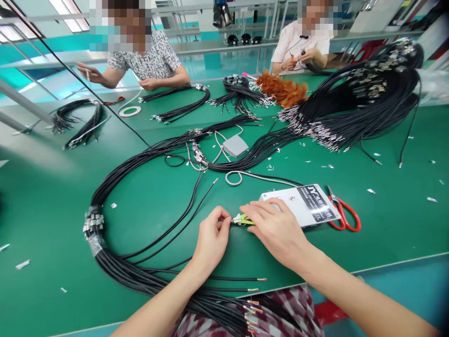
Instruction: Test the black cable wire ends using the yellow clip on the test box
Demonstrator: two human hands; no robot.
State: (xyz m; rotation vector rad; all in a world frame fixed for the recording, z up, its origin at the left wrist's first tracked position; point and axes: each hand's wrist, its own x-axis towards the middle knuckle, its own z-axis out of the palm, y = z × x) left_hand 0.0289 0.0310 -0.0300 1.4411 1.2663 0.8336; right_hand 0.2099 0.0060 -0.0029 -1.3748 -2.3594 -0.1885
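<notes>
Yellow-green hand tool (247,219), one, lower centre of the frame, set between two hands.
Long axis near level across the frame, tip leftward. On my head feed I log: left hand (213,236), fingertips pinched on what I take for a cable end (232,221), nearer the tip; right hand (277,229), gripping the tool's handles from the right. Also: black cable bundle (122,275), lower left; white box (298,206), just beyond the right hand; red-handled scissors (355,221), right.
</notes>
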